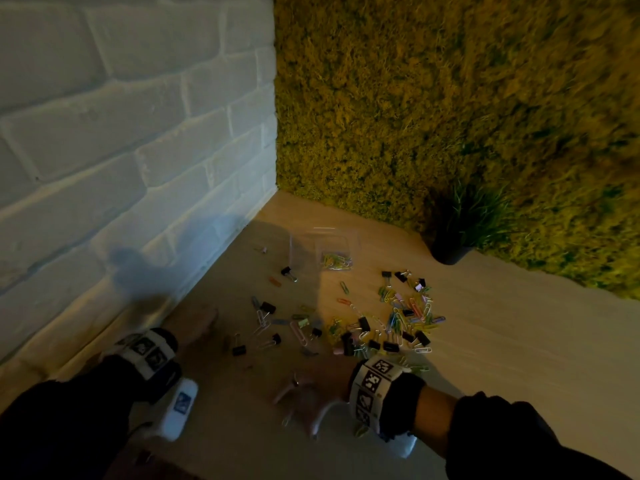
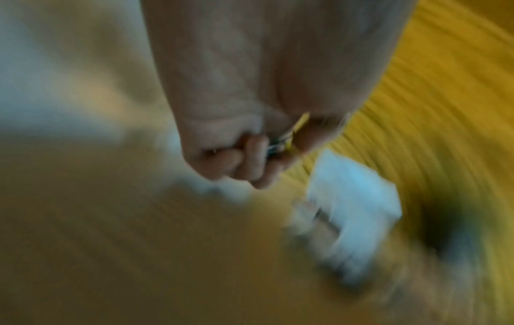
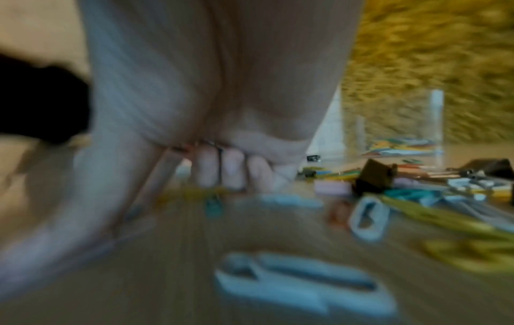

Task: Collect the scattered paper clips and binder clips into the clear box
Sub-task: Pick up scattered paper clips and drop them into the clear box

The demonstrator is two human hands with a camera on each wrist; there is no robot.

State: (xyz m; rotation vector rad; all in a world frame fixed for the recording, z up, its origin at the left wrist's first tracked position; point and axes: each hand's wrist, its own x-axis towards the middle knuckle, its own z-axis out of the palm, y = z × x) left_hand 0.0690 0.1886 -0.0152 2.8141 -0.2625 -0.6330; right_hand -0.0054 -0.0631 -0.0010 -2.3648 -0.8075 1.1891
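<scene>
From the head camera, a wooden desk is sitting in a corner between a white brick wall and a moss wall. The clear box is standing near the desk's far corner, with a few coloured paper clips lying in its bottom. A dark plant pot is standing against the moss wall, to the right of the box. Paper clips and black binder clips are lying scattered over the middle of the desk, thickest toward the right. The left hand is hovering in shadow near the brick-wall edge, blurred. The right hand is lying low near the front edge, beside the clips, also blurred. Both wrists are wearing bands printed with black-and-white markers.

From the left wrist camera, badly blurred, the left hand is curling into a fist, and a yellow paper clip with some dark metal is peeking out between its fingers, so it is gripping clips. The clear box is showing as a pale blur just beyond.

From the right wrist camera, the right hand is curling its fingers inward just above the desk, with a thin wire showing at the fold; whether it is truly holding a clip I cannot tell. Paper clips are lying in front and to the right, a binder clip among them, and the clear box is standing farther back.
</scene>
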